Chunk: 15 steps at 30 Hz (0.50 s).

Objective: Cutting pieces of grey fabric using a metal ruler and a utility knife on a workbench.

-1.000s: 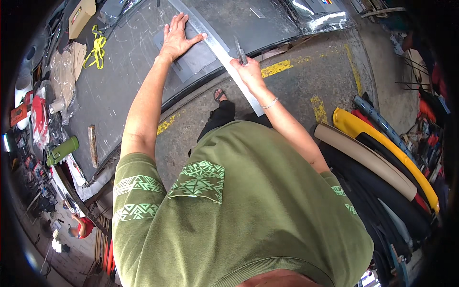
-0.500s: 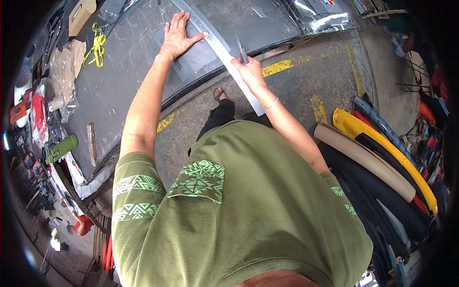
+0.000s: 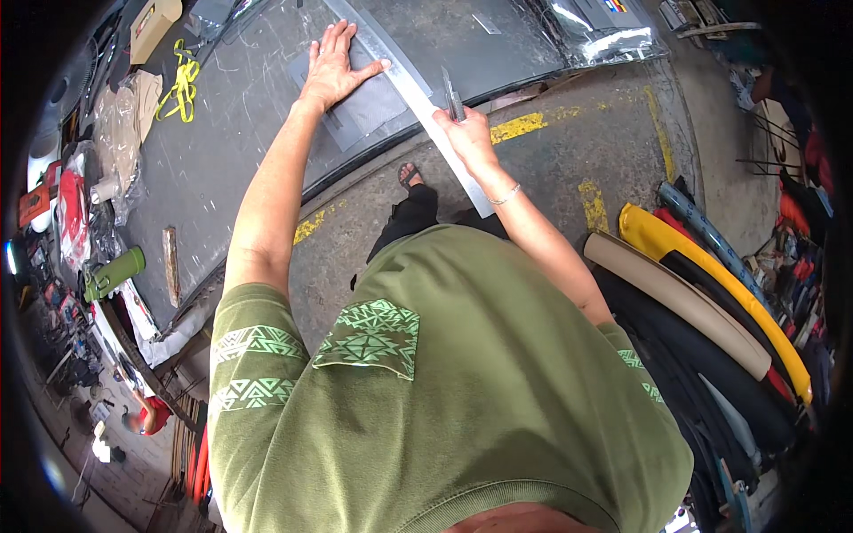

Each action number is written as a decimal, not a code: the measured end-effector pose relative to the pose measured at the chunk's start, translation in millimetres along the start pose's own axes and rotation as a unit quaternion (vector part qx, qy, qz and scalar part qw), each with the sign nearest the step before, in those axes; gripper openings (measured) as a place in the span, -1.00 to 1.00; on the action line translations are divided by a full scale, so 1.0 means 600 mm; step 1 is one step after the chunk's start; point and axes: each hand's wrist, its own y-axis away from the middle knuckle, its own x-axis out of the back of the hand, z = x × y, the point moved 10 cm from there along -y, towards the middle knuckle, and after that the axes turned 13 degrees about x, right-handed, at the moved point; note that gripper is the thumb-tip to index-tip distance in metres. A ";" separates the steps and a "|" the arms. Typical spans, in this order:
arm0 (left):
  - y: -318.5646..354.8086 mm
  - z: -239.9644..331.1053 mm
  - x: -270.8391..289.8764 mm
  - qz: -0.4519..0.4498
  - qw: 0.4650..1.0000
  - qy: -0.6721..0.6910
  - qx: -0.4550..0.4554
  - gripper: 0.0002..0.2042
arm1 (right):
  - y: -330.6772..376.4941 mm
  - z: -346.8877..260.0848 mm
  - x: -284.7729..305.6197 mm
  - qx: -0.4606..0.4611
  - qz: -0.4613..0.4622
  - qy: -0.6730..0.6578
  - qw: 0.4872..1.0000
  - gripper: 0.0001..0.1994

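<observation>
My left hand (image 3: 336, 75) lies with fingers stretched over a grey sheet (image 3: 357, 117) on the dark worktable (image 3: 235, 124). Its thumb rests on a long metal straightedge (image 3: 410, 96), which crosses the sheet at a slant and juts past the table's near edge toward my body. Beside the straightedge, just off that edge, my right hand (image 3: 469, 144) is closed around a utility knife (image 3: 454, 99) pointing away from me. The right thumb reaches the straightedge's side; whether it also grips it, I cannot tell.
Yellow strapping (image 3: 180, 84), plastic wrapping (image 3: 115, 151), a green bottle (image 3: 115, 272) and a wood strip (image 3: 171, 266) lie to the left. Clear film (image 3: 613, 40) sits at the table's far right. Rolls of material, one yellow (image 3: 711, 275), stand right. Someone in red (image 3: 156, 416) is at lower left.
</observation>
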 end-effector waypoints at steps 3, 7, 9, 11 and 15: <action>-0.001 -0.001 0.000 0.002 1.000 -0.005 -0.002 0.12 | -0.001 0.012 -0.003 -0.020 -0.011 0.001 1.000 -0.66; 0.000 0.002 0.005 -0.006 1.000 -0.021 0.002 0.14 | -0.001 0.007 -0.005 -0.013 -0.014 -0.001 1.000 -0.72; -0.005 0.010 0.008 -0.021 0.998 -0.055 0.007 0.15 | -0.003 0.011 -0.002 -0.012 -0.015 -0.011 1.000 -0.71; -0.005 0.012 0.009 -0.034 0.993 -0.109 0.010 0.18 | -0.006 0.000 0.000 -0.016 -0.035 0.040 0.998 -0.61; -0.017 0.015 -0.001 -0.108 0.983 -0.141 0.046 0.19 | 0.004 -0.031 0.052 0.047 -0.006 0.128 0.991 -0.51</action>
